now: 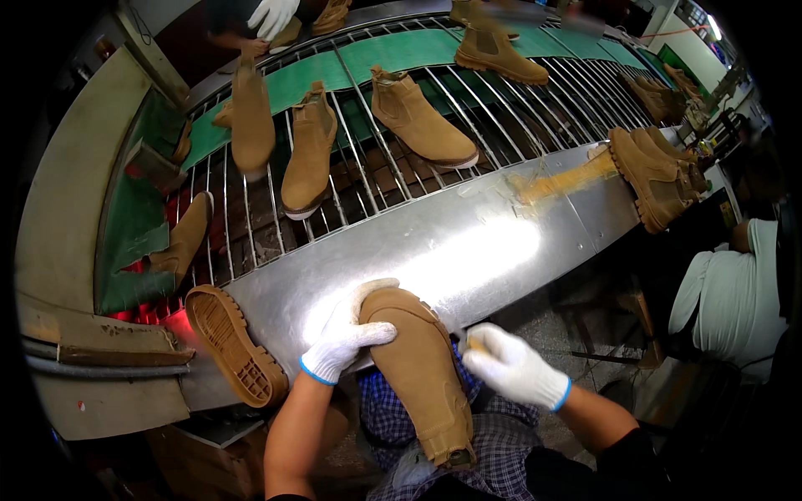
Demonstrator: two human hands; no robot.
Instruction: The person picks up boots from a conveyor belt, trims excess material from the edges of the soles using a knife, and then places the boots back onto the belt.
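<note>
My left hand (341, 331), in a white knit glove with a blue cuff, grips a tan suede ankle boot (415, 367) by its toe end. The boot slants over my lap, toe away from me and ankle opening toward me. To its right, my right hand (516, 367), in a matching glove, is closed around a small tool with a yellowish handle (475, 344); the tool's working end is too blurred to make out. Near my left forearm, a loose brown outsole (236, 346) leans on the metal ledge, its inner grid side facing up.
Before me runs a shiny metal ledge (393, 242). Beyond it, a rack of metal bars (359, 167) with green strips carries several tan boots (422, 117). More boots (652, 179) stand at the ledge's right end. Another person's gloved hand (271, 17) is at the far left.
</note>
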